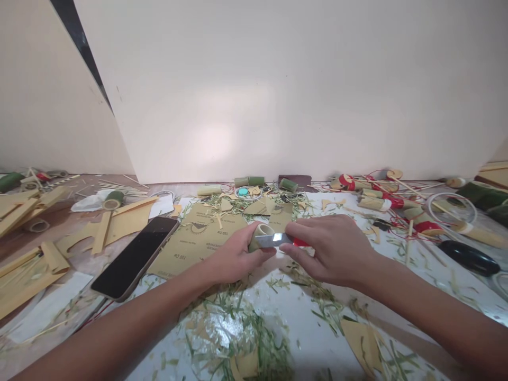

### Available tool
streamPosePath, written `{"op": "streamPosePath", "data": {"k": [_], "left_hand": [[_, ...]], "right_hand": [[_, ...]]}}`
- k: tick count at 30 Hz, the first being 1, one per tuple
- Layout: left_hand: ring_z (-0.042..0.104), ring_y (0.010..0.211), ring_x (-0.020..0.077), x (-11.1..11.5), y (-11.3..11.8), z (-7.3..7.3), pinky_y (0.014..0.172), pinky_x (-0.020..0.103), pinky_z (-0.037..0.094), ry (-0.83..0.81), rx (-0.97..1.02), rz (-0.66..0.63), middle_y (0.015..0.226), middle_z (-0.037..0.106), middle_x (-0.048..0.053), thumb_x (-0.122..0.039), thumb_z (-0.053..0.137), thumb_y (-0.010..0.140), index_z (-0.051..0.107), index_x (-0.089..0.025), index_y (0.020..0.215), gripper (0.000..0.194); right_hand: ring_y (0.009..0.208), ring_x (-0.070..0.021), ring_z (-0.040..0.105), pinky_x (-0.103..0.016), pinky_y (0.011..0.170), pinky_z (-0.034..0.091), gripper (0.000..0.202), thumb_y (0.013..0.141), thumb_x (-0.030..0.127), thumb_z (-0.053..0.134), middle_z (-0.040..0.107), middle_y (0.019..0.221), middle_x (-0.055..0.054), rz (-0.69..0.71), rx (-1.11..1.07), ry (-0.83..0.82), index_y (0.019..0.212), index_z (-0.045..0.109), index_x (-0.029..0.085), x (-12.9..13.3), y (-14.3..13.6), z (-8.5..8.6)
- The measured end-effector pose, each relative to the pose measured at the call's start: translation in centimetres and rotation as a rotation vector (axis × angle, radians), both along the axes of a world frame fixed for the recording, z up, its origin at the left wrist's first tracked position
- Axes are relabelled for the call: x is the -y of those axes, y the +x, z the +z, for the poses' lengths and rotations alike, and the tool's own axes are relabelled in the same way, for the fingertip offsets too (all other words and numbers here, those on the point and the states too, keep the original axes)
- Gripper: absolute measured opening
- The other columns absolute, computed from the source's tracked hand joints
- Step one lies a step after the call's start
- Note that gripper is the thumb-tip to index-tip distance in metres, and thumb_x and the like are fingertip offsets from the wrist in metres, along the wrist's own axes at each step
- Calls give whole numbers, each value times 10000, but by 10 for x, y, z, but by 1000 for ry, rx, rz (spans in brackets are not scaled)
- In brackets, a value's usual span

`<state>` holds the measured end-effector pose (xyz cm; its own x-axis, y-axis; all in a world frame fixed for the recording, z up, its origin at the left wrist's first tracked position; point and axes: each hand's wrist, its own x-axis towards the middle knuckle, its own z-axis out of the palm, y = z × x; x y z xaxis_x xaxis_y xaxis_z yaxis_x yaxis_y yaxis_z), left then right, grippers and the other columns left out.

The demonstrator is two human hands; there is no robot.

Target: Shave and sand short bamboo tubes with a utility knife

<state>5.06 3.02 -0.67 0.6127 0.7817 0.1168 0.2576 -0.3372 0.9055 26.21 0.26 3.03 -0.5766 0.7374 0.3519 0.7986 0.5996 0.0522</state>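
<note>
My left hand [238,254] is wrapped round a short bamboo tube [265,230], its open end showing at the top. In my right hand [331,248] is a knife [273,240] with a flat metal blade and a bit of red handle between the fingers. The blade lies across the side of the tube, against it or very close. Most of the handle is hidden in my right hand. Below the hands, green bamboo shavings [270,344] lie over a white sheet [296,312].
Sandpaper [166,254] and a phone [135,259] lie on the left, near cut yellow card pieces [123,222]. Bamboo tubes [254,182] stand along the wall. On the right are sticks, red string, a clear ring [452,209] and a black oval object [468,257].
</note>
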Motion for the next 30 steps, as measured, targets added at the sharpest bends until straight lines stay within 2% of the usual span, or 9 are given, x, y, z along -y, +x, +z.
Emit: {"op": "streamPosePath", "data": {"k": [6, 16, 19, 21, 23, 26, 30], "left_hand": [[462, 724, 134, 3, 2, -4, 637, 250, 384, -33, 22, -7, 823, 524, -17, -380, 555, 879, 505, -195, 934, 199], [480, 627, 127, 5, 0, -3, 608, 267, 378, -129, -4, 45, 708, 540, -43, -404, 538, 893, 465, -201, 946, 222], [503, 699, 144, 6, -3, -1, 659, 284, 390, -51, -59, 49, 759, 554, -24, -408, 547, 884, 485, -196, 915, 224], [508, 741, 149, 7, -5, 0, 679, 286, 392, -7, -87, 45, 803, 558, -12, -400, 557, 877, 495, -194, 899, 216], [513, 708, 140, 7, -6, -1, 663, 281, 397, -46, -73, 30, 770, 563, -18, -398, 542, 888, 489, -196, 903, 209], [508, 629, 123, 6, -4, -3, 623, 268, 402, -113, -5, 11, 686, 564, -31, -368, 527, 898, 483, -195, 902, 179], [496, 593, 114, 5, -1, -2, 594, 253, 395, -115, 35, -9, 648, 564, -38, -351, 549, 888, 493, -192, 932, 174]], "right_hand": [[474, -116, 395, -251, 495, 118, 395, 951, 491, 361, 536, 566, 36, 0, -21, 24, 728, 522, 208, 2, -2, -3], [494, -125, 439, -264, 507, 143, 441, 954, 499, 352, 567, 573, 5, -32, -36, 137, 722, 580, 201, -2, -8, -14], [501, -138, 438, -268, 522, 176, 449, 941, 521, 348, 574, 569, -16, -203, -40, 77, 760, 615, 209, -12, 8, -3], [458, -144, 384, -275, 517, 179, 472, 928, 564, 343, 541, 520, -23, -521, -79, 81, 815, 632, 208, -23, 28, 9], [493, -168, 410, -283, 526, 196, 456, 922, 557, 352, 545, 551, -38, -664, -119, 151, 874, 634, 202, -31, 45, 18], [526, -183, 464, -279, 536, 220, 403, 921, 526, 361, 541, 552, -20, -489, -127, 62, 827, 600, 215, -33, 48, 17], [500, -151, 431, -262, 524, 204, 405, 928, 523, 353, 499, 520, 12, -179, -73, -59, 728, 528, 217, -16, 20, 4]]}}
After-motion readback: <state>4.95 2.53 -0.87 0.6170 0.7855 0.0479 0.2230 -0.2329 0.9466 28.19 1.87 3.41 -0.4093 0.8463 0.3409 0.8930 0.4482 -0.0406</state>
